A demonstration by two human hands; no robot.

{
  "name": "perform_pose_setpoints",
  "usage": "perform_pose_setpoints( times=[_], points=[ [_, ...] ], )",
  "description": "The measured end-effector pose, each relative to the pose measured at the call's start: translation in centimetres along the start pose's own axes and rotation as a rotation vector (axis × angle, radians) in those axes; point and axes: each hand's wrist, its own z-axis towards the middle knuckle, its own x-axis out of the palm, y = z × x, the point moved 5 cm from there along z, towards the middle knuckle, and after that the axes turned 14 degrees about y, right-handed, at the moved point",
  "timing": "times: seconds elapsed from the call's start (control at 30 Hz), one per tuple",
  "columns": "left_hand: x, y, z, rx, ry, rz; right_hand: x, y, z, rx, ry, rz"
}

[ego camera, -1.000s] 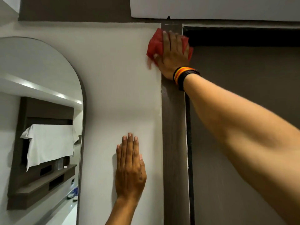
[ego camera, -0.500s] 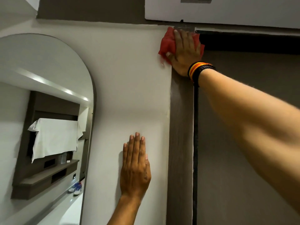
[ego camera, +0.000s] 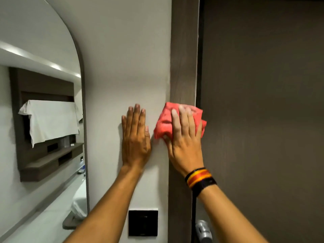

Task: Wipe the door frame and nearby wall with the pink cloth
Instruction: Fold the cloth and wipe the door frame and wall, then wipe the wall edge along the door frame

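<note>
My right hand point(ego camera: 185, 137) presses the bunched pink cloth point(ego camera: 164, 122) flat against the brown door frame point(ego camera: 183, 58) at about mid height, with the cloth spilling left onto the white wall point(ego camera: 126, 50) and right toward the door. My left hand point(ego camera: 135, 137) lies flat on the wall just left of the cloth, fingers together and pointing up, holding nothing. A striped and black band sits on my right wrist.
The dark brown door point(ego camera: 263, 102) fills the right side, with a silver handle point(ego camera: 203, 230) at the bottom. A black switch plate point(ego camera: 142, 222) is on the wall below my hands. An arched mirror point(ego camera: 40, 120) hangs at the left.
My right hand has slid the cloth down the frame from its top corner to level with my left hand. The view has tilted downward. My left hand stays flat on the wall.
</note>
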Motion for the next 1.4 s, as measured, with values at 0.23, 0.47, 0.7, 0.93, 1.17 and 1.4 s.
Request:
perform_pose_setpoints(
  times=[0.23,0.47,0.7,0.93,1.17,1.4],
  points=[
    [2.5,-4.1,-15.0,0.056,0.362,-0.21,9.3,1.4,-18.1,0.1,0.193,0.029],
    [4.0,-5.3,-24.2,-0.371,0.636,-0.529,7.4,2.0,-29.0,0.138,0.503,0.293],
    [1.2,-12.9,-25.5,-0.261,0.735,-0.796,-3.2,-4.9,-35.6,0.936,0.527,1.356],
    [5.9,-26.3,-31.6,-0.439,1.005,-1.063,-13.2,-13.6,-47.0,1.299,0.332,1.454],
    [12.3,-44.1,-46.2,-0.627,1.326,-1.094,-21.7,-22.7,-64.5,1.684,0.111,1.318],
    [13.5,-61.1,-66.4,-0.812,1.796,-1.06,-30.3,-26.5,-86.8,2.189,-0.009,0.8]
  ],
)
